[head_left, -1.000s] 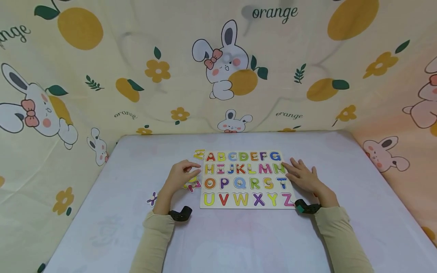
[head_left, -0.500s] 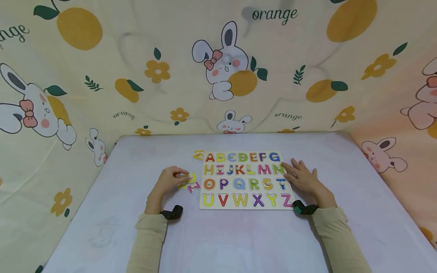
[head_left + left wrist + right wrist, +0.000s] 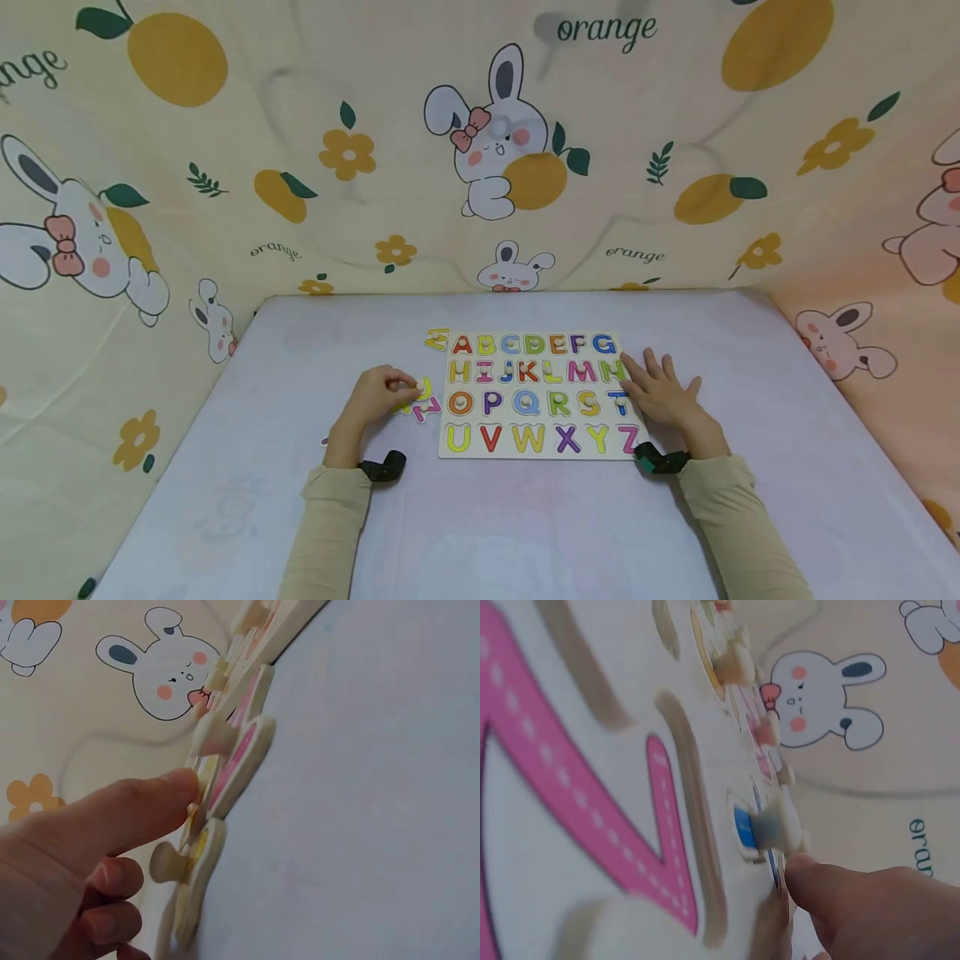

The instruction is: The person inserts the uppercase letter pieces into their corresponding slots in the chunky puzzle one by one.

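My left hand (image 3: 377, 393) is over the loose letter pieces beside the board, thumb and index finger meeting at a yellow U-shaped letter piece (image 3: 427, 387). In the left wrist view the yellow letter is mostly hidden behind the thumb. Next to it lie a pink Z piece (image 3: 426, 409) and a partly covered yellow letter piece (image 3: 196, 862) with a round knob. My right hand (image 3: 663, 392) rests with spread fingers on the right edge of the alphabet puzzle board (image 3: 540, 421). Its thumb is near the blue T (image 3: 744, 827) in the right wrist view.
A yellow W-like piece (image 3: 437, 338) lies at the board's upper left corner. Knobbed letters fill the upper rows; the bottom row from U to Z shows no knobs. A white cloth (image 3: 510, 525) covers the table, with a printed curtain (image 3: 600, 225) behind.
My left hand moved left and down from the board's edge to the loose yellow letter, then stayed there. My right hand shifted slightly, its fingers spreading, still on the board's edge.
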The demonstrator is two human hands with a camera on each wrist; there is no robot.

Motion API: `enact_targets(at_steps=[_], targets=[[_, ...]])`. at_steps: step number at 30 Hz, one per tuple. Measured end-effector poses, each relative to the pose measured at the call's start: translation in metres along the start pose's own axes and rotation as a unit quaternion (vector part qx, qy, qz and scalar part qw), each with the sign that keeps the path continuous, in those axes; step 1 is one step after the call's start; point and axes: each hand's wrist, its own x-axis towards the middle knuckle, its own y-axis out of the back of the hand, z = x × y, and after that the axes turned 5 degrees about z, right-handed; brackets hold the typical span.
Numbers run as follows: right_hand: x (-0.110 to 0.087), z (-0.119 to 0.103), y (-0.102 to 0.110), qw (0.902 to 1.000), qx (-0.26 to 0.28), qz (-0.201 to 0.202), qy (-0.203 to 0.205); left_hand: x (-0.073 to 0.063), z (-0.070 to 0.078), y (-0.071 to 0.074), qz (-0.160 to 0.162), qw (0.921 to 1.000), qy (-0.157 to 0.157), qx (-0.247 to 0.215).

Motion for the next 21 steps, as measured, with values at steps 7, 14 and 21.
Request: enact_targets(at_steps=[7, 14, 21], targets=[[0.000, -0.002, 0.000, 0.9999, 0.010, -0.012, -0.006, 0.000, 0.004, -0.001, 0.007, 0.9999, -0.001, 0.013], [0.001, -0.001, 0.002, 0.9999, 0.014, -0.005, 0.005, 0.002, 0.008, 0.002, 0.021, 0.9996, -0.009, 0.015], [-0.002, -0.001, 0.003, 0.9998, 0.019, -0.008, 0.008, -0.002, 0.015, -0.001, 0.010, 0.9995, -0.030, -0.006]])
